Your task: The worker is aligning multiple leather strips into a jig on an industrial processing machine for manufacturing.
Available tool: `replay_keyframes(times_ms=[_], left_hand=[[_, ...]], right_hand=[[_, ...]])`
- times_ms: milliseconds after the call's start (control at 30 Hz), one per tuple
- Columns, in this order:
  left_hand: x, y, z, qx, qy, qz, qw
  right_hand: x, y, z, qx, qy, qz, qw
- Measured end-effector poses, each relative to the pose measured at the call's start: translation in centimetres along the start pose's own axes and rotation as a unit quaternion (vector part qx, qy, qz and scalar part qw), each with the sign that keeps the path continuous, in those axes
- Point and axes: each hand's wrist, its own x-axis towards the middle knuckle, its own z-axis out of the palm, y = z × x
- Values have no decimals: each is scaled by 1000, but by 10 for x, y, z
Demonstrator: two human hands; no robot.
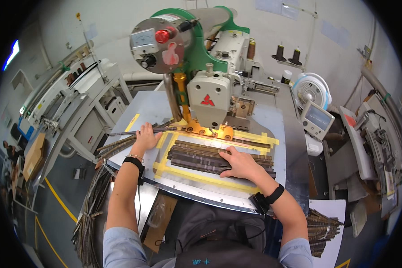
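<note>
Before me stands an industrial sewing machine (209, 88) with a green frame, its lit orange presser part (209, 130) low over the metal work plate (194, 189). My left hand (147, 137) lies palm down on dark patterned strips (120, 144) left of the presser part. My right hand (240, 163) rests with spread fingers on a row of dark patterned strips (197, 156) lying side by side on the plate. Yellow tape (187, 175) frames this row. Whether the fingertips of either hand pinch a strip cannot be told.
A small control screen (317, 120) and a white fan (310, 90) stand at the right. Tied bundles of strips hang at the lower left (87, 224) and lie at the lower right (321, 231). Other machines line both sides. A person (11, 150) is far left.
</note>
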Motion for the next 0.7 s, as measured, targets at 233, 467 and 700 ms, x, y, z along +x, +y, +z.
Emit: replay_keyframes(times_ms=[233, 467, 700], left_hand=[[-4, 16, -6, 3, -27, -13, 1000], [-5, 9, -6, 16, -26, -17, 999], [-4, 12, -4, 17, -21, -11, 1000]], right_hand=[[-7, 4, -5, 17, 1, -2, 1000], [-4, 0, 2, 3, 31, -8, 999], [-6, 7, 8, 1, 59, -29, 998]])
